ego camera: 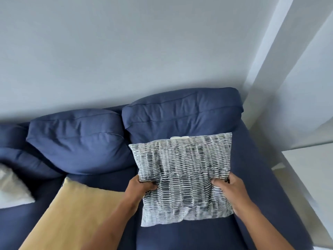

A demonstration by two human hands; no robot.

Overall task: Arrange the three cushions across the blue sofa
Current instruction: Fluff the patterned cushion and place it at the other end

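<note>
The square cushion with the blue-and-white dashed weave [182,177] is held at the right end of the blue fabric sofa [255,170], around four o'clock in the view, its top edge leaned toward the right-hand back pillow [180,112] at one o'clock. It is gripped at both side edges. The left hand [144,186] is closed on the left edge, fingers dug into the cover so the fabric is bunched there. The right hand [228,184] is clamped on the right edge in the same way, fingers curled tight into the cloth. Whether the lower edge is resting on the seat or just lifted clear cannot be told.

A soft, light object is suggested by the way the cover puckers under the fingers; the filling will likely give rather than resist, so little force should be needed. The woven cover looks grippy, not slippery, and nothing about it seems fragile. A hold at mid-height on both sides, as now, seems sound; a single corner would probably let it flop.

The plain mustard-yellow square cushion [72,213] is lying flat on the seat at seven o'clock, and a pale grey cushion [10,188], only partly in view, is seen at nine o'clock. Those two look yet to be stood up against the back.
</note>
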